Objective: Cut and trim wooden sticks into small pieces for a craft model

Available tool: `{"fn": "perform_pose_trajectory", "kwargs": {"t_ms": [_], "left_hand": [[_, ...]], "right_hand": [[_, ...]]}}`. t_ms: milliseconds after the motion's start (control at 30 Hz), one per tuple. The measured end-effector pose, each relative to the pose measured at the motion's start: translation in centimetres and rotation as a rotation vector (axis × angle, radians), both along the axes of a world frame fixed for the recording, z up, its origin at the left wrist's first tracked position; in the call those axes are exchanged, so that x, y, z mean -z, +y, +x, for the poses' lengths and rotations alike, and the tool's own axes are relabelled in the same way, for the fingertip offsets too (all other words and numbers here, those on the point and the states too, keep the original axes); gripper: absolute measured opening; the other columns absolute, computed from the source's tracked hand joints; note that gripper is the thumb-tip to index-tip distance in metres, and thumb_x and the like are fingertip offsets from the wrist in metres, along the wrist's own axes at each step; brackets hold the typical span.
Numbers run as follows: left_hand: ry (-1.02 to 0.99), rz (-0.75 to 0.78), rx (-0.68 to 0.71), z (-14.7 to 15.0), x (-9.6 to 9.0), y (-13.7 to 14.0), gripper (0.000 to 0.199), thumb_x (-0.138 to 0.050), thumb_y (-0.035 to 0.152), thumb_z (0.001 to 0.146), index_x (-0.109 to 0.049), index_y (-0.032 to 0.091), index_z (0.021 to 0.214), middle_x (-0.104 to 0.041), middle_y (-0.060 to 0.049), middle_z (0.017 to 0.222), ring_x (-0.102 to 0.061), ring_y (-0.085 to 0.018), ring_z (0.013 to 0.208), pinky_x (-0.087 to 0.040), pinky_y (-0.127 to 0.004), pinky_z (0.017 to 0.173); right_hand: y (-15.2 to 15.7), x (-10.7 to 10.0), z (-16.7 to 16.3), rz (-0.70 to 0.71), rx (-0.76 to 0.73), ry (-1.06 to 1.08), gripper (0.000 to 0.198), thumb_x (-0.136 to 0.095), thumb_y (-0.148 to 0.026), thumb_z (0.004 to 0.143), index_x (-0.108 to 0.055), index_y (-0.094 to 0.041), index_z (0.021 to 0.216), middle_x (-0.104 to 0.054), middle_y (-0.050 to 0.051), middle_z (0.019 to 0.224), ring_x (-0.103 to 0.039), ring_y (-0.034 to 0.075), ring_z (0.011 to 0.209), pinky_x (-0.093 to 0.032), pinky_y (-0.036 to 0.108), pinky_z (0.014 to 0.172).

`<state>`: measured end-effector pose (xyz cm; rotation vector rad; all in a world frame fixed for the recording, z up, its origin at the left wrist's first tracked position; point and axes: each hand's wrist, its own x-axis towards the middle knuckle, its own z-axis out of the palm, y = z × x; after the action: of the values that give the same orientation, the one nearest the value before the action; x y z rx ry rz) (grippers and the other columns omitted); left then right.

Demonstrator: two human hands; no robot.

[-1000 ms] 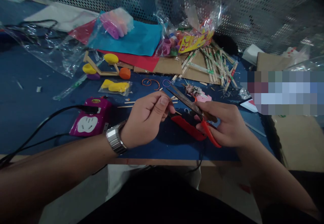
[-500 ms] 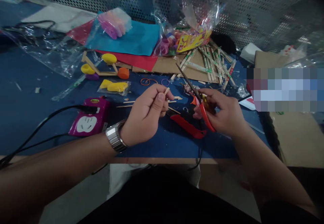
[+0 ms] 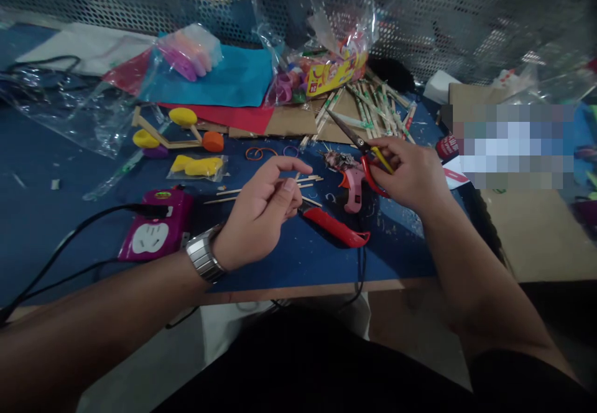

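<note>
My left hand (image 3: 261,211) pinches a short thin wooden stick (image 3: 297,177) between thumb and fingers; only its tip shows. In my right hand (image 3: 410,173) are scissors (image 3: 370,158) with red and yellow handles, their blades pointing up and left. Below the scissors lies a pink hot glue gun (image 3: 353,189) with a messy nozzle end. A red-handled knife or saw (image 3: 336,226) rests between my hands, its blade end partly hidden by my left fingers. Several thin sticks (image 3: 224,198) lie behind my left hand.
A purple power strip (image 3: 180,214) with black cables stands at the left. Behind are a stick-and-cap model (image 3: 180,144), bagged yellow pieces (image 3: 198,167), rubber bands (image 3: 261,153), paper-wrapped chopsticks (image 3: 368,111) and a candy-coloured bag (image 3: 333,77). Cardboard (image 3: 536,232) lies right.
My right hand with the scissors has moved up and slightly right, uncovering the glue gun. My left index finger has stretched out over the stick. The whole view has shifted a little.
</note>
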<state>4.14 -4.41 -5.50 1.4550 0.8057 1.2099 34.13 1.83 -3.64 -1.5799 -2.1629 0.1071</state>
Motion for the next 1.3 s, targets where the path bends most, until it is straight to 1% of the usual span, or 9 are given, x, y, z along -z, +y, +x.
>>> {"fn": "perform_pose_trajectory", "kwargs": {"t_ms": [200,400,667,867,933,1000,1100,1167,1300], "left_hand": [[0.166,-0.046,0.007,-0.1,-0.2,0.1,0.038,-0.048,0.03,0.114,-0.051,0.017,0.15,-0.058,0.005,0.072,-0.053,-0.012,0.06,-0.042,-0.024,0.052],[0.182,-0.045,0.018,0.0,-0.2,-0.1,0.023,-0.048,0.035,0.115,-0.062,0.02,0.105,-0.058,0.004,0.069,-0.05,-0.01,0.058,-0.043,-0.025,0.055],[0.288,0.049,0.087,-0.3,0.3,-0.3,0.024,-0.05,0.033,0.112,-0.065,0.02,0.1,-0.066,0.0,0.083,-0.058,-0.013,0.071,-0.047,-0.029,0.068],[0.418,0.256,0.325,0.0,0.0,-1.0,0.014,-0.059,0.027,0.107,-0.071,0.021,0.102,-0.076,-0.004,0.099,-0.069,-0.018,0.091,-0.052,-0.033,0.085],[0.384,0.341,0.411,0.1,0.0,-1.1,0.01,-0.064,0.024,0.105,-0.073,0.021,0.102,-0.074,-0.006,0.107,-0.07,-0.019,0.101,-0.054,-0.034,0.093],[0.351,0.402,0.493,0.1,0.2,-1.2,0.008,-0.07,0.025,0.104,-0.076,0.021,0.101,-0.071,-0.008,0.111,-0.069,-0.02,0.106,-0.055,-0.033,0.098],[0.322,0.398,0.651,0.2,0.6,-1.2,0.01,-0.07,0.029,0.104,-0.077,0.021,0.102,-0.073,-0.008,0.107,-0.07,-0.019,0.1,-0.056,-0.031,0.093],[0.338,0.382,0.723,0.3,0.8,-1.2,0.009,-0.07,0.028,0.105,-0.075,0.022,0.101,-0.076,-0.007,0.102,-0.07,-0.019,0.097,-0.055,-0.032,0.091],[0.411,0.364,0.627,0.4,0.9,-1.2,0.004,-0.072,0.025,0.103,-0.074,0.022,0.101,-0.081,-0.005,0.104,-0.072,-0.021,0.102,-0.052,-0.034,0.096]], "right_hand": [[1.9,0.4,2.1,0.049,0.068,-0.069,0.047,-0.07,-0.027,0.092,-0.077,-0.023,0.139,-0.081,0.013,0.135,-0.077,0.042,0.123,-0.059,0.06,0.107],[3.3,1.0,3.4,0.055,0.159,-0.127,0.052,-0.068,-0.026,0.094,-0.072,-0.022,0.145,-0.08,0.016,0.133,-0.074,0.042,0.126,-0.057,0.061,0.111],[4.6,2.6,3.8,0.033,0.151,-0.156,0.049,-0.07,-0.027,0.091,-0.074,-0.023,0.14,-0.079,0.015,0.134,-0.07,0.041,0.129,-0.053,0.06,0.115],[3.8,1.6,2.5,0.137,0.113,-0.13,0.038,-0.064,-0.03,0.095,-0.078,-0.018,0.128,-0.073,0.021,0.132,-0.067,0.04,0.127,-0.052,0.06,0.113],[2.6,0.4,0.9,0.171,0.032,-0.116,0.033,-0.059,-0.032,0.099,-0.079,-0.019,0.123,-0.076,0.02,0.124,-0.068,0.04,0.123,-0.051,0.063,0.112],[1.1,-0.7,-1.2,0.116,-0.111,-0.135,0.028,-0.061,-0.035,0.102,-0.08,-0.025,0.121,-0.081,0.012,0.113,-0.072,0.034,0.113,-0.055,0.055,0.108],[-0.5,-1.6,-4.2,-0.064,-0.515,-0.181,0.027,-0.06,-0.032,0.106,-0.081,-0.027,0.122,-0.082,0.009,0.114,-0.073,0.032,0.112,-0.056,0.051,0.105],[-0.7,-1.6,-5.8,-0.13,-0.673,-0.241,0.03,-0.059,-0.025,0.106,-0.079,-0.024,0.128,-0.08,0.012,0.118,-0.071,0.032,0.117,-0.055,0.051,0.107],[0.3,-1.3,-7.6,-0.209,-0.834,-0.434,0.044,-0.064,-0.014,0.098,-0.074,-0.021,0.141,-0.075,0.014,0.128,-0.07,0.032,0.114,-0.054,0.048,0.102]]}}
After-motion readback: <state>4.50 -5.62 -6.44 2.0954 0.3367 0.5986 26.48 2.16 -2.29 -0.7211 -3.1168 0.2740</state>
